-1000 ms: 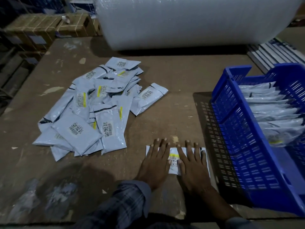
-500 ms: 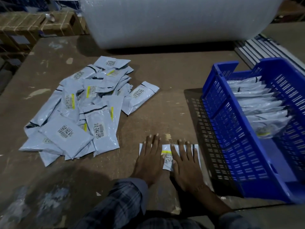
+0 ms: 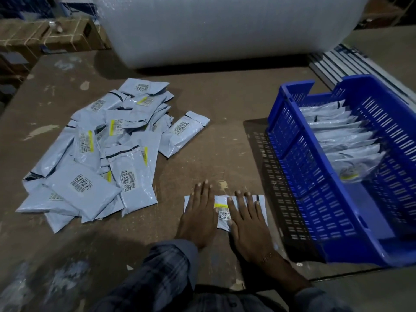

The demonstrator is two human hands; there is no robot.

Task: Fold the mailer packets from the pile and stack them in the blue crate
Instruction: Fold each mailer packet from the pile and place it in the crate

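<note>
Change: nothing is seen moved; both hands are kept flat on the packet.
Left hand [image 3: 198,212]: fingers straight, pressed on the packet [image 3: 222,210].
Right hand [image 3: 247,224]: likewise pressed flat.
Packet: laid on the surface [image 3: 225,136], between pile [image 3: 101,154] and crate [image 3: 315,199].

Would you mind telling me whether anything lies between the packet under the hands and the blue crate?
Nothing visible does: only bare table separates the packet, pressed flat by the left hand and right hand, from the blue crate.
</note>
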